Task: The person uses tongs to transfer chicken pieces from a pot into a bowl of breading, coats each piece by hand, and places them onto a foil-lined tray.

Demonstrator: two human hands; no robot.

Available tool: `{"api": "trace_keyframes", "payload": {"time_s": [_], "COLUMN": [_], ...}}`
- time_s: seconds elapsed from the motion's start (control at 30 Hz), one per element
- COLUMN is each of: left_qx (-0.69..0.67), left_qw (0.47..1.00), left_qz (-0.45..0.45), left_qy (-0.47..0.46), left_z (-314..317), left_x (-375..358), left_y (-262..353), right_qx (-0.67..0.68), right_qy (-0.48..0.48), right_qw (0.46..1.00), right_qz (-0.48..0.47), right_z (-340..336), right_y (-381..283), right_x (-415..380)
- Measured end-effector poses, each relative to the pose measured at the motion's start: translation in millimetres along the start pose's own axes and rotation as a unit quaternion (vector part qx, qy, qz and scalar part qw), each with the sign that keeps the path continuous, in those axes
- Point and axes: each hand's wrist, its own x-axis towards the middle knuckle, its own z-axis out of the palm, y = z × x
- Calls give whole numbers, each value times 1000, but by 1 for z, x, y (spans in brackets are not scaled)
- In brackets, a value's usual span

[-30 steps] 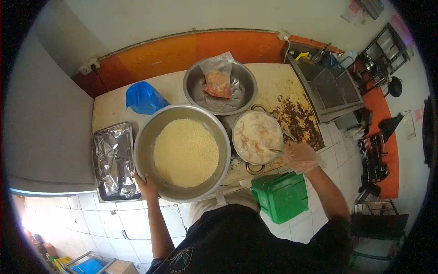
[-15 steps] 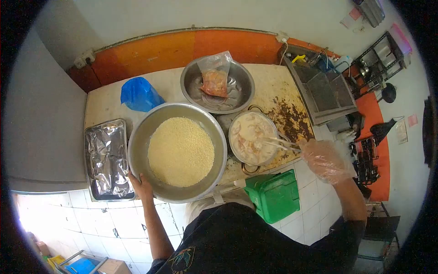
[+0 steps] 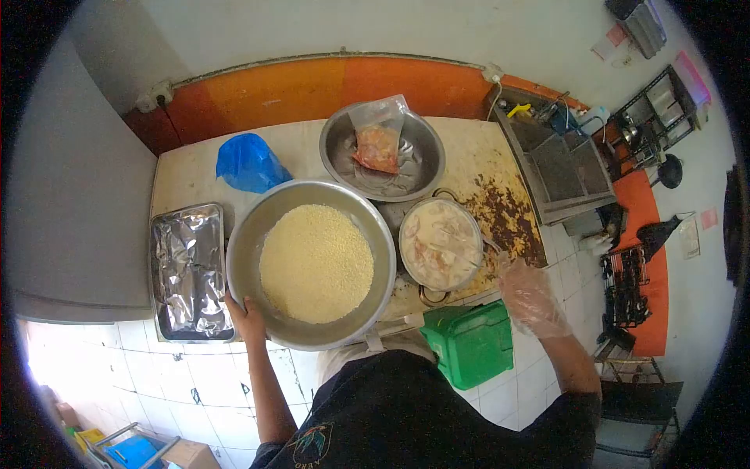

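Right of the big bowl (image 3: 247,258): right hand (image 3: 534,298), in a loose clear plastic glove, just off the pot's right side. Can't tell if the fingers are together or apart, or whether they've got anything; the plastic blurs it all.
Bowl's near-left rim: left hand (image 3: 250,319), no glove, clamped on the edge with the thumb up on the rim.
Pot (image 3: 421,285): just right of the big bowl, two loop handles, full of pale wet mix with lumpy pieces coated in it.
Crumbs (image 3: 316,262): inside the big bowl, dry, pale yellow, heaped in the middle.
Step in hand: looks to me like working the wet pieces at the pot while the other hand steadies the bowl.
Next move calls for: imo a sure grip on a slippery piece, the bowl held firm, and not dripping everywhere.
Head count: two hands, one big bowl, one pot. Pieces in the pot? Too coated to count.
Farther out: one smaller bowl (image 3: 336,154) behind the big bowl to its right, with one clear bag (image 3: 377,148) of orangey food in it; one blue bag (image 3: 246,162) behind-left; one tray (image 3: 160,328) at left, something crinkly and silvery in it; one green bin (image 3: 476,344), near side, off to the right.
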Motion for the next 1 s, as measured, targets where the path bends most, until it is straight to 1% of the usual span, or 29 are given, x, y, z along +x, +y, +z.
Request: {"api": "trace_keyframes", "payload": {"time_s": [0.07,0.1,0.13,0.17,0.2,0.23,0.27,0.3,0.33,0.37,0.4,0.47,0.5,0.53,0.57,0.6,0.63,0.67,0.8,0.87,0.9,0.97,1.0], "left_qx": [24,23,24,23,23,12,2,2,-28,-59,-60,-25,-25,-39,-54,-54,-57,-59,-57,-14,-13,-2,-3], "left_qw": [1000,1000,1000,1000,1000,1000,1000,1000,999,997,997,1000,1000,999,998,998,998,998,998,1000,1000,1000,1000], "left_qz": [7,8,5,1,0,1,2,2,-21,-44,-45,-6,-5,-7,-10,-11,-13,-16,-1,6,5,29,31], "left_qy": [8,7,-3,-12,-11,-7,-3,-3,-10,-17,-19,-4,-6,-12,-16,-11,-5,-1,2,-3,0,5,4], "left_z": [0,-1,-1,-1,-1,-1,-2,-2,0,2,2,-2,-2,-1,0,2,3,3,1,-1,-1,1,-1], "left_x": [-1,-1,2,4,4,1,0,1,3,4,3,1,2,2,4,5,3,3,1,3,2,5,7], "left_y": [-1,-1,0,2,3,5,6,0,-9,-18,-11,8,5,-2,-7,-12,-16,-20,6,7,3,-4,1], "right_qx": [45,46,251,443,443,265,76,76,-45,-166,-167,-149,-148,-3,142,143,10,-123,-113,-41,-41,-100,-100], "right_qy": [7,8,77,143,142,70,-4,-5,5,13,13,73,73,147,217,219,127,29,53,90,90,-3,-2], "right_qw": [998,997,962,880,880,956,990,990,995,985,985,985,985,989,962,961,992,987,986,992,993,991,991], "right_qz": [53,55,78,95,94,108,118,118,84,49,50,50,51,-14,-82,-86,7,101,106,72,70,85,87], "right_z": [49,66,78,88,80,65,51,36,21,13,13,19,26,35,41,35,23,17,22,45,42,33,32], "right_y": [20,24,26,30,28,24,18,9,-1,-8,-10,-13,-8,3,10,5,-5,-11,-12,1,0,-4,-3], "right_x": [-3,-6,-7,-7,-5,-3,-2,-4,-4,-3,-1,4,3,3,4,7,7,7,4,12,15,20,22]}}
